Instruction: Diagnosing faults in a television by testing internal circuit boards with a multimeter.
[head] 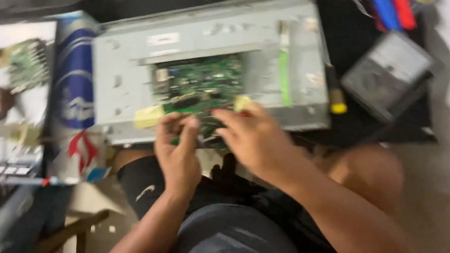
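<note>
A green circuit board (199,84) is seen set into the back of a flat grey metal panel (210,39). The near edge of the board is being worked on, it seems, with both hands at once. The step in hand looks like the freeing or fitting of something small at that edge. The picture is blurred, so the small part cannot be told.

The board lies just beyond the fingertips, and its near edge is touched by them. The left hand (177,149) is curled, with the fingers bent in on the board's edge. The right hand (253,137) is bent over the same spot, and something thin seems to be pinched in it, but what it is cannot be told. A small yellow bit (242,103) sits just past the right hand. A pale yellow patch (148,116) is stuck on the panel just left of the left hand.

A careful, small pull or push is likely called for next, with the panel kept flat.

Farther to the right, a tool with a yellow and black handle (336,92) lies on the panel's edge. A grey meter (387,72) lies well beyond the right hand. A blue and white box (74,72) stands to the left of the left hand.
</note>
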